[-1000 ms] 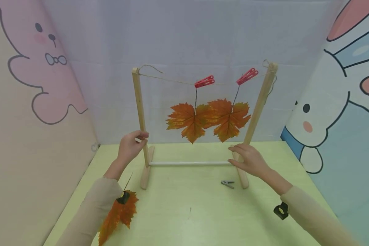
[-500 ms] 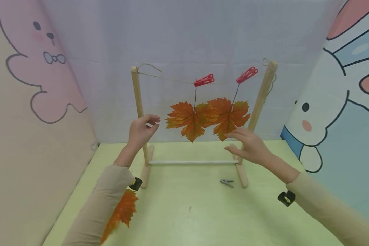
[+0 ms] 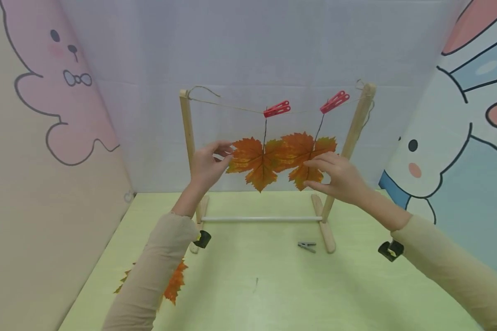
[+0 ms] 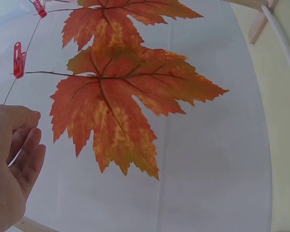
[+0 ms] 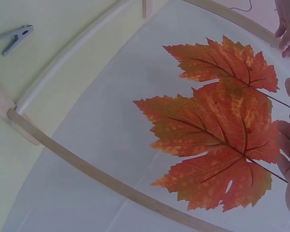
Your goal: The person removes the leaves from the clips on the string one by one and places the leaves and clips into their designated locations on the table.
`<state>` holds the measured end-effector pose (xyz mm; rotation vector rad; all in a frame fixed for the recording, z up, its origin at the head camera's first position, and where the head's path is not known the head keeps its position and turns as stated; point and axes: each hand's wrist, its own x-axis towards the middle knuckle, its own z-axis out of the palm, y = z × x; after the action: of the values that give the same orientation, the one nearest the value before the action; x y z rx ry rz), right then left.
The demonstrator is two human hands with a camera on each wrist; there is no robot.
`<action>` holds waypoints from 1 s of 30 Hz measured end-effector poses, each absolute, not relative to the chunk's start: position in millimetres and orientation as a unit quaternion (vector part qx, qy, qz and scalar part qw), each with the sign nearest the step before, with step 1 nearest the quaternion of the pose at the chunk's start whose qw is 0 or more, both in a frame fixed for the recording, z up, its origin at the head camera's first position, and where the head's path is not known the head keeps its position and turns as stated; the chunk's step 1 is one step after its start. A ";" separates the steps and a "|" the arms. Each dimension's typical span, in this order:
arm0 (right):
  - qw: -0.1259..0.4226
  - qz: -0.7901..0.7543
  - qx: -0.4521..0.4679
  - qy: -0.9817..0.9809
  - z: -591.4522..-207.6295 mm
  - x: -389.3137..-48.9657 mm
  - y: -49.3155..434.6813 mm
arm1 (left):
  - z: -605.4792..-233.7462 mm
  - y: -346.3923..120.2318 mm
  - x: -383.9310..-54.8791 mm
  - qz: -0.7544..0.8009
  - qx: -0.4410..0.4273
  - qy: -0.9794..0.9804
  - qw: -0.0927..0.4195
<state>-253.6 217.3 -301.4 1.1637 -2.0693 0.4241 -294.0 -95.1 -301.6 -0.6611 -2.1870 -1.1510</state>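
Note:
Two orange maple leaves hang by their dark stems from a string, each held by a red clothespin. My left hand (image 3: pixel 210 166) is beside the left leaf (image 3: pixel 257 161), fingers loosely bent, and the left wrist view shows a gap between fingertips and leaf. The left clothespin (image 3: pixel 277 109) sits above it. In front of the right leaf (image 3: pixel 302 154), my right hand (image 3: pixel 335 177) has thumb and fingers spread apart with nothing between them, overlapping the leaf in the head view. The right clothespin (image 3: pixel 334 102) is tilted on the string (image 3: pixel 223 105).
A wooden frame has a left post (image 3: pixel 186 124), a right post (image 3: pixel 358 119) and a white crossbar (image 3: pixel 261 219). A grey clothespin (image 3: pixel 306 246) lies on the table (image 3: pixel 232 285). Another maple leaf (image 3: pixel 175 282) lies at the front left, partly under the left sleeve.
Both hands have risen from beside the posts. The left moved right toward the left leaf; the right moved up in front of the right leaf. The hanging leaves stay in place.

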 end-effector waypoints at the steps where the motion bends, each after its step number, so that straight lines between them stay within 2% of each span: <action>1: 0.357 0.165 0.452 -0.801 -298.6 -254.4 217.0 | -300.4 -92.6 -294.5 -0.431 -0.247 -0.819 0.288; 18: 0.351 0.155 0.455 -0.804 -274.1 -260.8 212.1 | -288.5 -50.8 -299.6 -0.461 -0.218 -0.820 0.261; 30: 0.352 0.162 0.467 -0.795 -263.4 -262.7 206.0 | -292.5 -33.1 -311.0 -0.496 -0.164 -0.819 0.238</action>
<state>-262.7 206.0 -263.4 1.2074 -2.0579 0.4191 -311.0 -33.1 -292.5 -0.4489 -2.2433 -1.3600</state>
